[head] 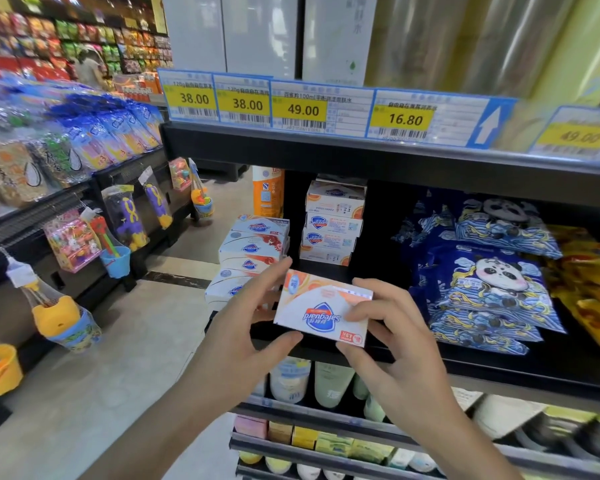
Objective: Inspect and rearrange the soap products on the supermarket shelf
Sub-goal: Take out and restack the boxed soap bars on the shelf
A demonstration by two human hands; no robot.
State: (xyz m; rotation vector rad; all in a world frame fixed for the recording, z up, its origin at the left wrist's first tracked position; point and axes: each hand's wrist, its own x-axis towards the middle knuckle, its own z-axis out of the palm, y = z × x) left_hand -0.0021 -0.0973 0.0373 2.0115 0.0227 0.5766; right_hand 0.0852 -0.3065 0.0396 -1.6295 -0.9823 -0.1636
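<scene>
1. The soap box (321, 308) is in your two hands, in front of the shelf edge (465, 362), with its logo upside down.
2. It looks small, light and stiff, and the shiny card may be a bit slippery. Hold it by the short ends and do not squeeze hard.
3. Your left hand (246, 327) pinches the left end with thumb and fingers.
4. Your right hand (392, 327) grips the right end the same way.
5. More soap sits close by: a left stack (253, 251) and a back stack (333, 223).
6. Blue panda bags (492, 271) lie to the right.
</scene>
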